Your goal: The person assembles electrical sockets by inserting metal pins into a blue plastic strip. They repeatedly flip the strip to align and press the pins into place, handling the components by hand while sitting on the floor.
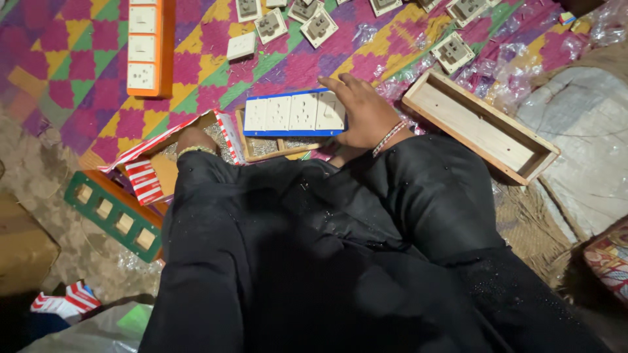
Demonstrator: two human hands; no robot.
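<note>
Left hand (195, 138) half hidden inside carton (163, 171)

Right hand (363, 114) lies flat, fingers spread forward; left hand (193, 138) is mostly hidden, both arms in black sleeves

Single view only, worn on the head, aimed steeply down and slightly forward over black-sleeved arms and lap. Close range: sleeves fill the lower half of frame. Top of frame reaches out across a pink, yellow and green checked woven mat (85, 72). Blue-edged panel of white switches and sockets (294, 113) near centre, an open shallow wooden box (481, 124) to the right, bare ground at left edge. No second view for overlap.
</note>
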